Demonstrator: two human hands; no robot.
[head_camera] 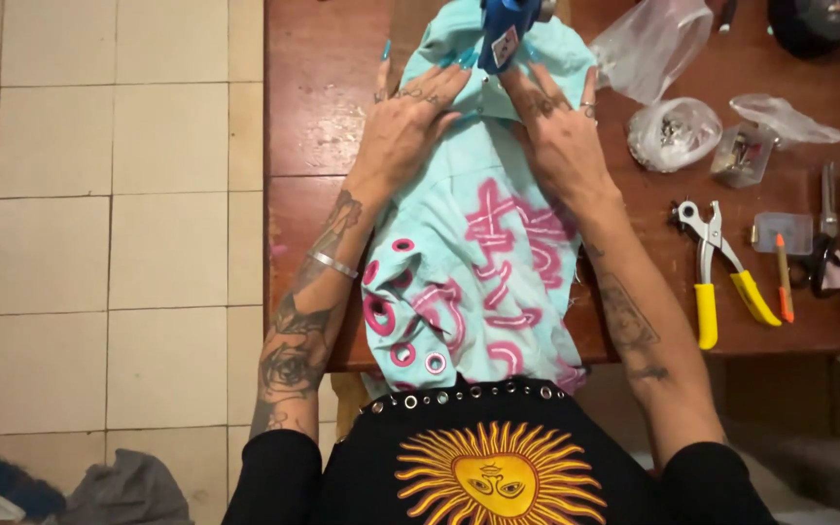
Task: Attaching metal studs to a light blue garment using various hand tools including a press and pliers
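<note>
A light turquoise garment (469, 233) with pink painted marks and metal eyelets lies on a wooden table (318, 117), hanging over its near edge. My left hand (405, 122) presses flat on the cloth at the upper left, fingers spread. My right hand (561, 126) presses flat on the cloth at the upper right. Between the two hands, at the far end of the garment, stands a blue tool (506, 29) resting on the fabric. Neither hand grips anything.
Yellow-handled punch pliers (717, 272) lie right of the garment. Beside them are an orange-tipped pen (783, 277), clear bags of small metal parts (673, 131), another clear bag (648, 39) and a small tool (826, 233). Tiled floor (109, 194) lies left of the table.
</note>
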